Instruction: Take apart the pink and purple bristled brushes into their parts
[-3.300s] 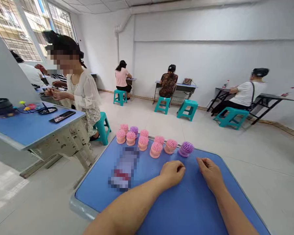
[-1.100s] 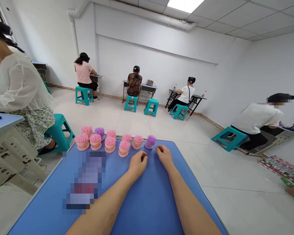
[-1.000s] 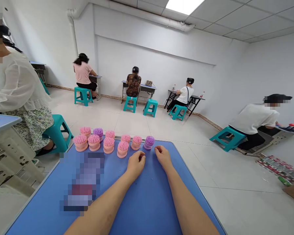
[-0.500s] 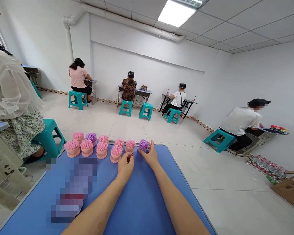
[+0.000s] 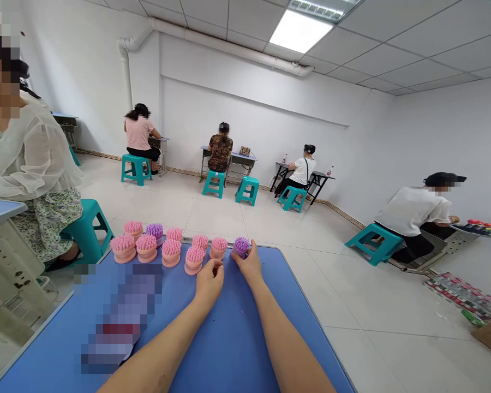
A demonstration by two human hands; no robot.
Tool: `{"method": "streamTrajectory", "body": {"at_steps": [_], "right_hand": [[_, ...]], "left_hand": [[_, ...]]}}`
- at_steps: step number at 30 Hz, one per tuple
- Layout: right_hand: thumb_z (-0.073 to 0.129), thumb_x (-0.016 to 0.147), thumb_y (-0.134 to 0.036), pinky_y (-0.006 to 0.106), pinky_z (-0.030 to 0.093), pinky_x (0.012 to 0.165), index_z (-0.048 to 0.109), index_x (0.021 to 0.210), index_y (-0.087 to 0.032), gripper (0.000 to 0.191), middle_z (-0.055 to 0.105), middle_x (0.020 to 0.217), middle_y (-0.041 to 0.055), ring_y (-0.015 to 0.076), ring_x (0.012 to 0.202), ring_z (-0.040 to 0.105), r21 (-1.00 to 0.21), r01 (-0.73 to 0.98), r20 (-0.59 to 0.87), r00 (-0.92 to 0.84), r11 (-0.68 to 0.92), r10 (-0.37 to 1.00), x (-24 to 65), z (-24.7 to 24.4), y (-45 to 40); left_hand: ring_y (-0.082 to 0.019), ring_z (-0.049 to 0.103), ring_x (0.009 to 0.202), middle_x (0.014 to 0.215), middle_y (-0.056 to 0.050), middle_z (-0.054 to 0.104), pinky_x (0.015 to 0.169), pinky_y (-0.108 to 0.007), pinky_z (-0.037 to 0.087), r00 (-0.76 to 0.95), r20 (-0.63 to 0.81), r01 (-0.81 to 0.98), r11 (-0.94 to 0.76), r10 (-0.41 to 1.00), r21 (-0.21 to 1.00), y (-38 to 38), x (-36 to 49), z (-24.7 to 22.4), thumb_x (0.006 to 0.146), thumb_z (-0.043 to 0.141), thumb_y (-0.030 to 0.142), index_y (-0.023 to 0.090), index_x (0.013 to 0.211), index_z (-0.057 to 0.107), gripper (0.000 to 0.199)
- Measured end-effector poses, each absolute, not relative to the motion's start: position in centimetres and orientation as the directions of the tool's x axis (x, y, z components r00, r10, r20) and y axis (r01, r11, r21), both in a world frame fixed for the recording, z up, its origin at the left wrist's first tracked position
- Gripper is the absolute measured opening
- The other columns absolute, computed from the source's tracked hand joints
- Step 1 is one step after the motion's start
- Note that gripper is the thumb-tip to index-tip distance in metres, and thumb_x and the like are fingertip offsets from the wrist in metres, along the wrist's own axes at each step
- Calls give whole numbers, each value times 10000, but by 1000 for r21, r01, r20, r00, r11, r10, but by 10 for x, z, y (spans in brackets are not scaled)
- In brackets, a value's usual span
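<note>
Head view: the right hand [image 5: 249, 265] grips the nearer purple round-based brush [image 5: 241, 247] at the desk's [image 5: 237, 338] far edge, thumb and fingers flanking its base, presumably for steadiness, clear of the bristles. Left hand [image 5: 210, 281] curled narrow beside pink brushes [image 5: 194, 259]; contents, if any, cannot be determined.

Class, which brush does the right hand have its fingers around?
The purple brush at the row's right end; the other purple one stands farther left, among pink brushes.
</note>
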State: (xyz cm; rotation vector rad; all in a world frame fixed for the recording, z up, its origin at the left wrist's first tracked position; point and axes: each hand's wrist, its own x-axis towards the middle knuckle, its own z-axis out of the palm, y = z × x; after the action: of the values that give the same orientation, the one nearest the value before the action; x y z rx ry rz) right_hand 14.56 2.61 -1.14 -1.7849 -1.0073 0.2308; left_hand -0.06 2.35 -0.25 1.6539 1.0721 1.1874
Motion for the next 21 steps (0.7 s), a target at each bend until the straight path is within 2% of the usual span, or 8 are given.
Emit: {"method": "streamTrajectory", "body": {"at_steps": [5,14,21], "right_hand": [[668,594,-363,408,423,851,389,1269,-118,770,623,1047,152,317,994,577,-832,540,293,624,-129,724,148,-12,25],[669,587,-317,400,406,884,470,1147,-165,614,606,1090,116,279,1006,560,-832,547,314,606,-95,731,147,-11,22],[710,531,-300,411,422,834,552,977,-164,493,648,915,74,263,876,589,-883,467,285,603,-40,745,139,-5,7]], "left_hand": [[-143,588,634,665,0,631,617,-245,449,218,274,199,-317,937,927,23,0,-4,725,472,204,177,725,580,111],[-141,579,648,686,-1,620,619,-241,439,270,278,236,-344,922,909,24,1,-8,749,458,190,172,763,585,128],[-136,584,712,803,-22,626,688,-256,467,304,267,251,-347,914,903,26,2,-14,729,501,141,163,879,584,173]]}}
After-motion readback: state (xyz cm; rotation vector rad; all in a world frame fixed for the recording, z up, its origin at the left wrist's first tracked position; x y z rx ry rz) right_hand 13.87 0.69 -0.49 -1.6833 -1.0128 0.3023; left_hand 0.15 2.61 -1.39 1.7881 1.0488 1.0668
